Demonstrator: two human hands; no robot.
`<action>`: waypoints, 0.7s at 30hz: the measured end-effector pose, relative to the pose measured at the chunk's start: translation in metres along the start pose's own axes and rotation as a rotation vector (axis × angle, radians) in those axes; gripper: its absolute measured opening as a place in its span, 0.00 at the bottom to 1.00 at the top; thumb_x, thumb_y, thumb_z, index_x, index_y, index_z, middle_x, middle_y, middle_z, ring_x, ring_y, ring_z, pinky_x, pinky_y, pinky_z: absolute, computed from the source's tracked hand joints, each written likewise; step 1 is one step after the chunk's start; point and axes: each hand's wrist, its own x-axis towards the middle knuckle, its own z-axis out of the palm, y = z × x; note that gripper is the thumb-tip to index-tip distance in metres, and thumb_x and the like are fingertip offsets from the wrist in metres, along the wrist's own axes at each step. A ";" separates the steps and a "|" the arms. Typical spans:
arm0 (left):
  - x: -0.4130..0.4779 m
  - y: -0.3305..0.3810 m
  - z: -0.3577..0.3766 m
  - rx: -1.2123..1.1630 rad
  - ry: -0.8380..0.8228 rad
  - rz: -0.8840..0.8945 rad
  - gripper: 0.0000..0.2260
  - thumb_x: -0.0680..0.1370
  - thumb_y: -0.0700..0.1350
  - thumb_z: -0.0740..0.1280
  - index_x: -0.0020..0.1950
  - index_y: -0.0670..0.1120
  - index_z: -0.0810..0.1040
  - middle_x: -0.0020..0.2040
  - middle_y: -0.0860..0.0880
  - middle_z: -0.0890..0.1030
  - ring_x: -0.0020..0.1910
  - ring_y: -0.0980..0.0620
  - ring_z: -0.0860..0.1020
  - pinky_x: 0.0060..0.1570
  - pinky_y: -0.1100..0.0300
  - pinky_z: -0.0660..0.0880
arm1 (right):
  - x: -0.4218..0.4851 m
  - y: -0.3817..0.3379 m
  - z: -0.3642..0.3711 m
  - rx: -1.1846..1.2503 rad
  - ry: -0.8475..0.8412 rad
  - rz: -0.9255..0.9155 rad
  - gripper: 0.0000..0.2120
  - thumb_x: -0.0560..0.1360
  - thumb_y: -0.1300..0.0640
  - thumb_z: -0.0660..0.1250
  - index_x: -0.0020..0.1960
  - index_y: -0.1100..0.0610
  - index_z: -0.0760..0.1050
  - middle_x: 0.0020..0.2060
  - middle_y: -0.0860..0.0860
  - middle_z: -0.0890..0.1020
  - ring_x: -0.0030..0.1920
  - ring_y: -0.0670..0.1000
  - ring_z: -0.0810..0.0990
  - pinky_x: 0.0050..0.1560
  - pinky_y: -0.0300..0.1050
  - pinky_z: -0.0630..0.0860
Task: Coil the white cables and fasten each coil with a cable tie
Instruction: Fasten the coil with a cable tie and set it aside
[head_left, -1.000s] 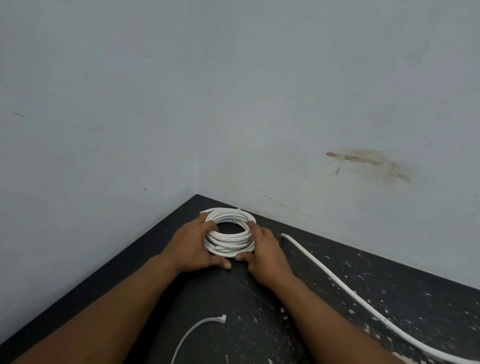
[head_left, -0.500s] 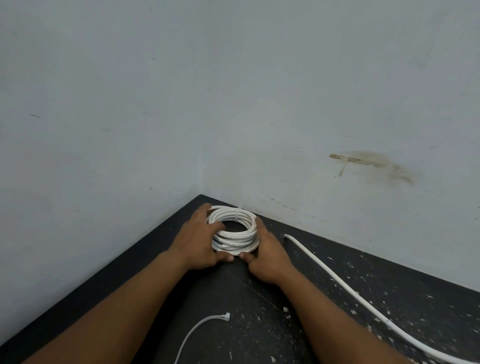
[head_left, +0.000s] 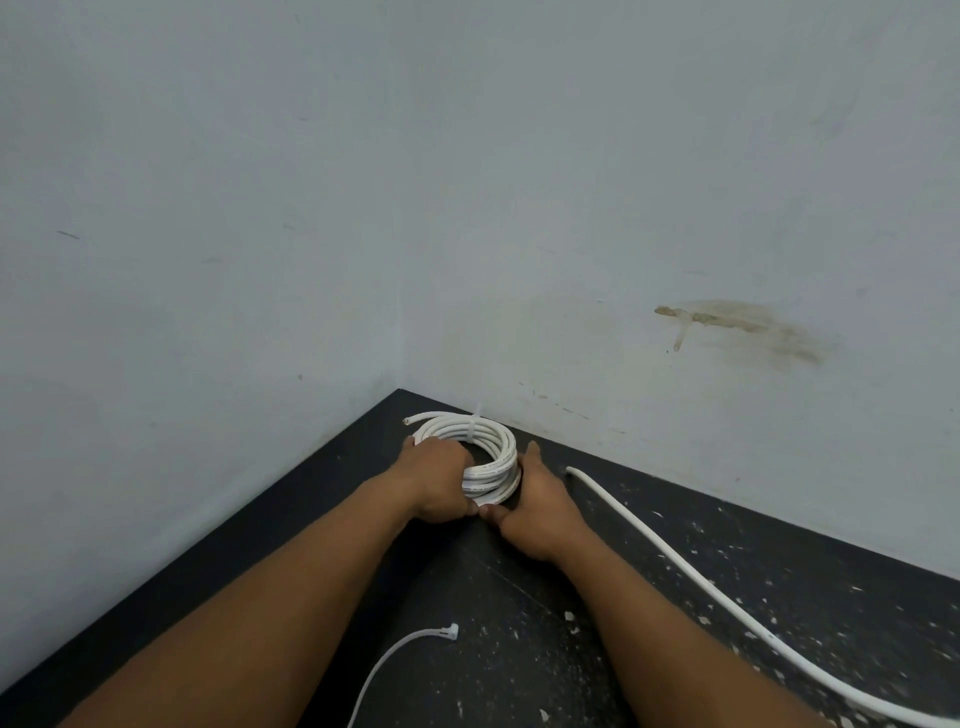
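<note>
A coil of white cable (head_left: 492, 470) lies on the dark surface (head_left: 509, 603) in the corner of two walls. A white cable tie (head_left: 474, 431) binds its far side, tail sticking up. My left hand (head_left: 436, 483) grips the coil's left side, fingers curled over the loops and thumb at the front. My right hand (head_left: 540, 509) presses flat against the coil's right side with straight fingers, and its thumb meets the left thumb in front. One cable end (head_left: 415, 419) pokes out at the far left of the coil.
A long loose white cable (head_left: 675, 564) runs from beside my right hand to the lower right edge. A loose white cable tie (head_left: 410, 644) lies near me between my forearms. Pale walls (head_left: 311, 260) close off the left and the back.
Both hands have slid the coil away from me, deeper into the corner. My left hand now covers more of the coil's left side.
</note>
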 end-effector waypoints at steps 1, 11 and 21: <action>0.002 0.000 -0.001 0.006 -0.020 -0.015 0.14 0.74 0.59 0.72 0.49 0.50 0.78 0.48 0.52 0.79 0.58 0.47 0.78 0.71 0.44 0.65 | -0.001 0.000 -0.001 -0.001 -0.001 0.006 0.52 0.73 0.49 0.77 0.84 0.58 0.46 0.82 0.54 0.58 0.80 0.55 0.60 0.76 0.47 0.61; -0.009 -0.003 0.005 -0.145 0.086 0.045 0.13 0.68 0.52 0.74 0.35 0.52 0.71 0.35 0.55 0.75 0.39 0.53 0.74 0.47 0.56 0.66 | 0.003 -0.001 -0.002 -0.017 -0.003 0.036 0.45 0.76 0.54 0.73 0.83 0.57 0.50 0.80 0.54 0.63 0.80 0.55 0.61 0.78 0.50 0.61; -0.017 -0.006 0.005 -0.055 0.097 0.124 0.11 0.68 0.51 0.72 0.38 0.50 0.70 0.37 0.53 0.74 0.39 0.53 0.72 0.46 0.55 0.63 | -0.014 -0.006 -0.003 0.039 0.125 0.086 0.27 0.74 0.61 0.76 0.69 0.53 0.70 0.64 0.50 0.79 0.65 0.52 0.77 0.60 0.42 0.72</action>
